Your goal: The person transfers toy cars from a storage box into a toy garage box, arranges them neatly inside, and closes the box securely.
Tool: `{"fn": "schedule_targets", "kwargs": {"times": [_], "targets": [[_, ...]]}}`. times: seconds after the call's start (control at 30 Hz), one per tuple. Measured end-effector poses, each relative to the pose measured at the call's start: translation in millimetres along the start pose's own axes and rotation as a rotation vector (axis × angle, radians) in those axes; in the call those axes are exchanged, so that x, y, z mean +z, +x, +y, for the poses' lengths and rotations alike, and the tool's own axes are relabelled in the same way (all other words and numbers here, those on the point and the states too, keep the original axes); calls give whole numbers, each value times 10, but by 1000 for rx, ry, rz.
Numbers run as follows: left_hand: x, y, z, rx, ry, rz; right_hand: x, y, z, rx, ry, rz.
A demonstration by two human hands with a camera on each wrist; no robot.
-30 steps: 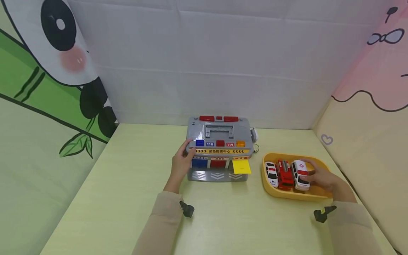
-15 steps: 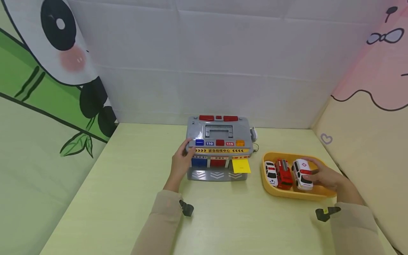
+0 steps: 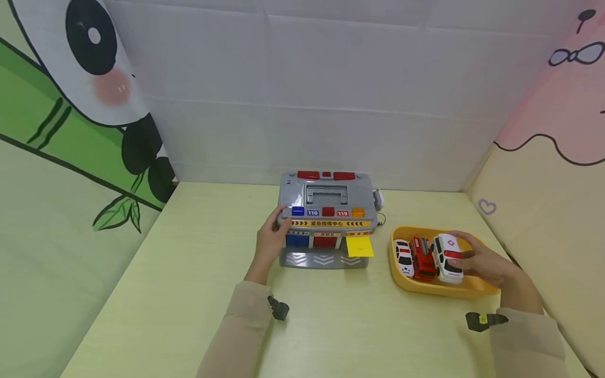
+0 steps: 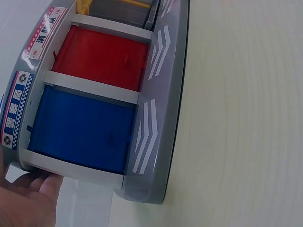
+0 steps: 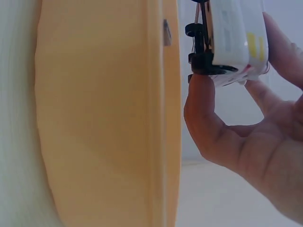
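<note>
My left hand (image 3: 270, 242) grips the left side of a grey toy rescue station (image 3: 326, 199), thumb at its front corner. In the left wrist view, the fingers (image 4: 35, 189) bend behind the side wall, partly hidden. The blue door (image 4: 83, 130) and red door (image 4: 102, 56) are down; a yellow door (image 3: 360, 246) sticks out at the right bay. With thumb and fingers, my right hand (image 3: 484, 262) pinches a white toy ambulance (image 3: 446, 257). Seen from the right wrist, the ambulance (image 5: 236, 38) has its wheels above the tray's rim.
A yellow tray (image 3: 411, 286) stands right of the station. In it lie a white toy police car (image 3: 404, 258) and a red toy fire truck (image 3: 423, 260), side by side. A grey handset (image 3: 378, 199) with a coiled cord hangs on the station's right side. Fabric walls enclose the table (image 3: 321, 325).
The ambulance has come up slightly from the tray in my right hand, and that wrist has shifted a little outward. My left hand keeps its place on the station.
</note>
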State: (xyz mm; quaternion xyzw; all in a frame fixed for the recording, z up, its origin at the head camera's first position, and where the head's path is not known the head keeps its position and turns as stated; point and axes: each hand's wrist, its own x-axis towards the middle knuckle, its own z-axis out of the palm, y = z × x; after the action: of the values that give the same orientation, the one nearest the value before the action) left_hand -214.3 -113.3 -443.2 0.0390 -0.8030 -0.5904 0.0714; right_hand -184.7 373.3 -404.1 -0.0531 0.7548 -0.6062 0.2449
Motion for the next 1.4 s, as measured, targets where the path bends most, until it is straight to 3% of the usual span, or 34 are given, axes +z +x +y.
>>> {"fn": "schedule_targets", "kwargs": {"times": [0.47, 0.97, 1.4], "targets": [[10, -5, -2, -1, 0, 1, 334, -47, -147, -39, -62, 56], [17, -39, 4, -9, 2, 1, 647, -60, -208, -28, -24, 14], [-4, -28, 30, -11, -4, 3, 929, 45, -256, -27, -62, 15]]}}
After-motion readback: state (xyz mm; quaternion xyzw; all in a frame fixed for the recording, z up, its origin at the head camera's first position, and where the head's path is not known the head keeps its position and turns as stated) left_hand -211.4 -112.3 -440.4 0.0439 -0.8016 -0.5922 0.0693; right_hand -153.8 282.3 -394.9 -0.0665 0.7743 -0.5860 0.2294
